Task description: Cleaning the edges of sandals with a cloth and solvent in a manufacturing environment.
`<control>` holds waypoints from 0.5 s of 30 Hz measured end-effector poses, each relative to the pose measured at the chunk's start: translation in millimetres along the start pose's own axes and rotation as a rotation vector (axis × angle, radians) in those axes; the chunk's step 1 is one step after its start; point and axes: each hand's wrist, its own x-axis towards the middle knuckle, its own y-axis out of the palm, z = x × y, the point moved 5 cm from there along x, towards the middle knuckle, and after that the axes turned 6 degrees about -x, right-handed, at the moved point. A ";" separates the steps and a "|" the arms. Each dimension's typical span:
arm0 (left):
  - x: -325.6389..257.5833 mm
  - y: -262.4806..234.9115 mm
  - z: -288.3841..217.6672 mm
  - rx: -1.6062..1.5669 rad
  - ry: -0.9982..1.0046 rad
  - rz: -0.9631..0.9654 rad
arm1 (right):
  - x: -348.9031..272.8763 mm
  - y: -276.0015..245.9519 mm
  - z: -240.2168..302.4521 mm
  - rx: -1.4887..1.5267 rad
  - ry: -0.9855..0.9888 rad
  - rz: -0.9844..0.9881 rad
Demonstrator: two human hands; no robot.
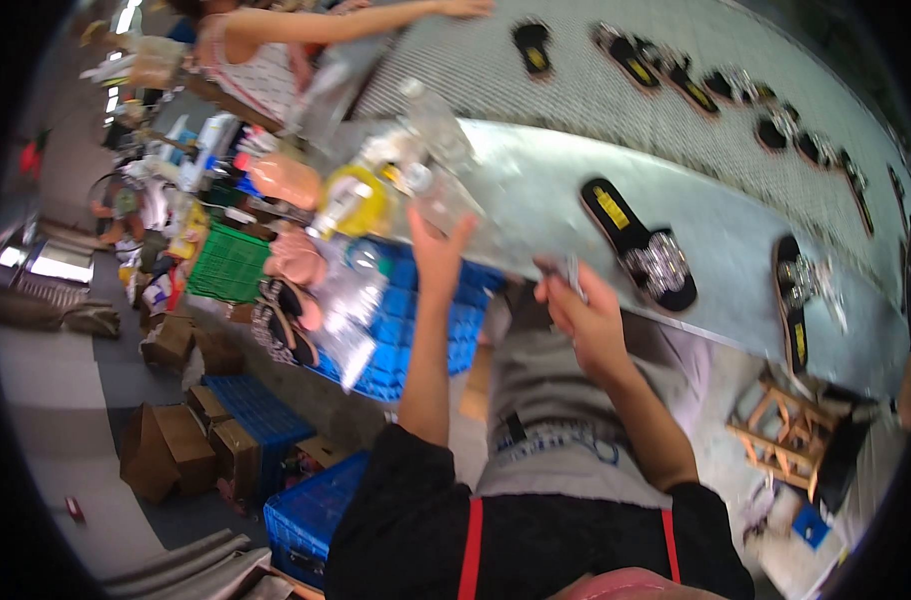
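My left hand (pixel 438 255) reaches up with its fingers spread, just below a clear plastic bottle (pixel 441 192); I cannot tell whether they touch. In my right hand (pixel 591 320), closed fingers grip a small grey metal tool (pixel 573 272), too blurred to name its kind. To the right of that hand, a black slide sandal (pixel 616 220) with a sparkling silver strap lies on the metal bench (pixel 536 165). Farther right on the bench rests a second such sandal (pixel 796 285), a scrap of clear plastic beside it.
Several sandals sit on the mesh conveyor belt (pixel 576 85) beyond the bench. A blue crate (pixel 406 345), a yellow tape roll (pixel 354 200) and a green crate (pixel 226 262) are at left. A co-worker's arm (pixel 346 22) stretches over the belt. A wooden stool (pixel 786 430) stands lower right.
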 end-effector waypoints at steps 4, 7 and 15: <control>2.0 -3.4 -15.4 0.009 0.150 0.039 | 6.0 -7.1 29.1 0.233 0.026 0.050; -33.5 -15.0 -26.7 0.265 0.343 -0.254 | 5.5 -23.1 32.2 0.315 0.041 0.073; -92.4 69.4 -109.8 0.213 0.204 0.041 | -4.3 -7.6 24.7 0.520 0.189 0.222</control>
